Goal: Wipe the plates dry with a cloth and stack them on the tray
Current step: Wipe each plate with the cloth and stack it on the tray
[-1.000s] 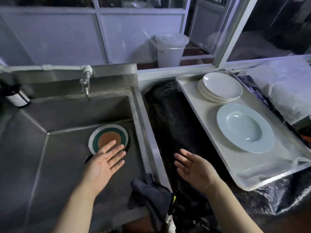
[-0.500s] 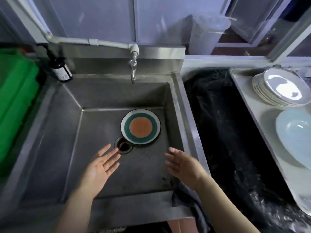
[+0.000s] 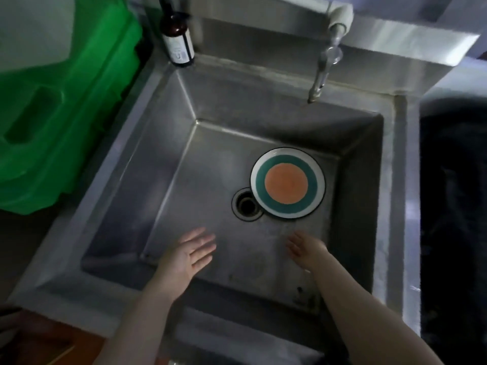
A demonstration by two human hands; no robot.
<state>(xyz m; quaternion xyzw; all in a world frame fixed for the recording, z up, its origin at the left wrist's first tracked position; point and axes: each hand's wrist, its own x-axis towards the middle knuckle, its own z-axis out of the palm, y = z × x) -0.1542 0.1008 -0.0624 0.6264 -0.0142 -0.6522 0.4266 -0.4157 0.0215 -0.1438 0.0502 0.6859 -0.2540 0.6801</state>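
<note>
A round plate (image 3: 287, 183) with an orange centre, a teal ring and a white rim lies flat on the floor of the steel sink (image 3: 163, 164), partly over the drain (image 3: 246, 205). My left hand (image 3: 188, 252) hovers open, palm up, inside the sink below and left of the plate. My right hand (image 3: 307, 248) is open too, just below the plate. Neither hand touches the plate or holds anything. The tray and the cloth are out of view.
A tap (image 3: 325, 64) hangs over the sink's back wall. A brown bottle (image 3: 177, 35) stands on the back left corner. A green plastic crate (image 3: 58, 106) sits left of the sink. A black sheet (image 3: 453, 206) covers the counter on the right.
My view has swung left, so the tray and its plates have left the frame. Both hands have moved over the sink, the right one coming across from the counter.
</note>
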